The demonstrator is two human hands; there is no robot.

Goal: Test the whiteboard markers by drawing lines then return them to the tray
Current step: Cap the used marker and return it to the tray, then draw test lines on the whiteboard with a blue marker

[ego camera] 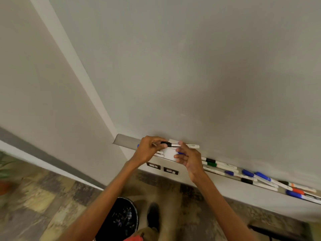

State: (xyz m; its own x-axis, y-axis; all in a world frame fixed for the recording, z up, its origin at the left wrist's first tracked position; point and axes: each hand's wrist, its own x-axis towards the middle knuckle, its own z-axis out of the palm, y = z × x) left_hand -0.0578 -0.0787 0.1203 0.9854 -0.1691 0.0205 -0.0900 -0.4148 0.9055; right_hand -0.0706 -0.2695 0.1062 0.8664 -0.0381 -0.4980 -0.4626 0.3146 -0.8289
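One marker (174, 145), with black cap, silver collar and white barrel: held roughly level just above the left end of the tray (126, 141), close to the lower edge of the whiteboard (191, 66).

Left hand (149, 150): fingers curled round the black-capped end, grasping it.

Right hand (190, 160): index finger and thumb closed on the white barrel, whose far end juts out to the right past the fingers. A small blue item shows among the other fingers, too blurred to identify.

One white block (169, 152): in the tray, between the two hands.

Several loose markers (247, 173): lying in the tray to the right of the hands, apart from the held one. They overlap at mixed angles and have black, green, blue and orange-red caps.

Two dark wall plates (153, 165): side by side on the wall beneath the tray.

One round bin (123, 218) with a dark liner: on the patterned floor (43, 197), low between the forearms.

One dark shoe (152, 216): just right of the bin.

One plant (3, 167): at the left edge, blurred.
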